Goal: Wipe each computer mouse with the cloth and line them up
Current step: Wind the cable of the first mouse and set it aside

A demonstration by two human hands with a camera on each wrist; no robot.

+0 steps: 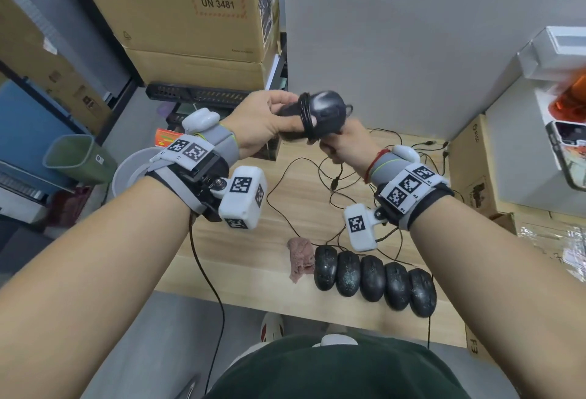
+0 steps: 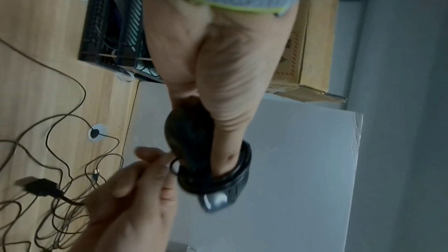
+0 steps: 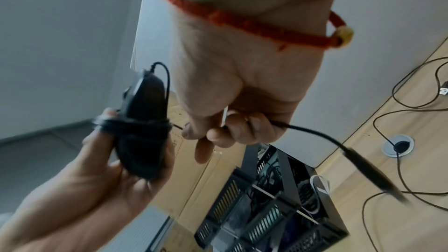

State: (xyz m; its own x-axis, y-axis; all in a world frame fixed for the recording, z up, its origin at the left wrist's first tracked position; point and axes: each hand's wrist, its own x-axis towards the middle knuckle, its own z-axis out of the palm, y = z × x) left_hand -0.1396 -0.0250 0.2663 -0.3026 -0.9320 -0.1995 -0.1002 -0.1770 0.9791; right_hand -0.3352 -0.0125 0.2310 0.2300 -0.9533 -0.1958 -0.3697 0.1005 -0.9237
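Note:
High above the wooden table, my left hand grips a black mouse whose cable is coiled round its body and over my fingertip. My right hand pinches the free stretch of that cable just beside the mouse. In the left wrist view the mouse sits under my left thumb, with my right hand below. The right wrist view shows the mouse, my right hand and the cable trailing to a blurred plug. Several black mice lie in a row near the front edge, a pink cloth at their left.
Loose thin cables sprawl over the table's middle, near a cable grommet. Cardboard boxes and a black mesh rack stand at the back left. A brown box stands at the right; a green bin is off the table, left.

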